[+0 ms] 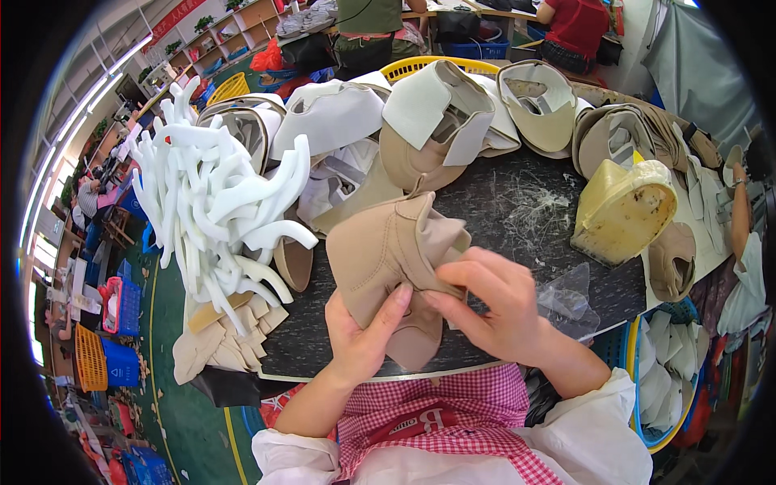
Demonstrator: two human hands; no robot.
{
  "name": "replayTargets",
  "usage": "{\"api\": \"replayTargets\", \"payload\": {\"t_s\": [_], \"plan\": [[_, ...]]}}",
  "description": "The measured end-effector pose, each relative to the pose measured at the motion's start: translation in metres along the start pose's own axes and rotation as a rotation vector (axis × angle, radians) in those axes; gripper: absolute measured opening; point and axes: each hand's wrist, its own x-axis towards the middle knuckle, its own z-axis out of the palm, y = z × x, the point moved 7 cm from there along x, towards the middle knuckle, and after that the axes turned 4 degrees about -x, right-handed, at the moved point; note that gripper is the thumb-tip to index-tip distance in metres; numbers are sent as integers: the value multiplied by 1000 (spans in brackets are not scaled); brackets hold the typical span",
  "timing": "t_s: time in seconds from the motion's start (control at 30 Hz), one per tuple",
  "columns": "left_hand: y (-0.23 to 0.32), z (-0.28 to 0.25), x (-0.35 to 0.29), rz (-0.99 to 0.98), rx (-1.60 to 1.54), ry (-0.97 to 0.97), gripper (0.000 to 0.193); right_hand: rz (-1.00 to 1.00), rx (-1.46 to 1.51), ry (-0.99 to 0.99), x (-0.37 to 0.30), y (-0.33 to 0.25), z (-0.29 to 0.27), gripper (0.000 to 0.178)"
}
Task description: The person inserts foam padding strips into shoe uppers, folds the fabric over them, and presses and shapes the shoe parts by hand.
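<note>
Tan upper held over worktop, near its front edge. Left hand curled round it, thumb pressing; right hand pinching its rim. Judgement: steady left grip, small even pinches.

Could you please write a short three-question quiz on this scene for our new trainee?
1. What do the left grip and the right grip both hold?
2. True or false: the yellow tub is to the right of the white strips.
3. The checked apron is: (a) green and white, (b) pinkish-red and white, or (c) blue and white?

Key:
1. A beige shoe upper
2. True
3. b
</note>
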Motion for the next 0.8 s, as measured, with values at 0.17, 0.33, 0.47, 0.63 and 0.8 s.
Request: {"api": "replayTargets", "payload": {"t_s": [0.17, 0.33, 0.47, 0.63, 0.8], "plan": [[5, -9, 4, 5, 137, -95, 32, 395, 642, -299, -12, 22, 25, 18], [11, 1, 10, 40, -234, -184, 38, -33, 61, -90, 7, 7, 11, 24], [4, -5, 18, -124, -308, -45, 27, 278, 398, -437, -8, 23, 34, 26], [10, -6, 16, -15, -312, -4, 27, 193, 354, -376, -9, 12, 35, 33], [21, -1, 12, 33, -347, -36, 29, 336, 613, -534, -12, 19, 45, 29]]}}
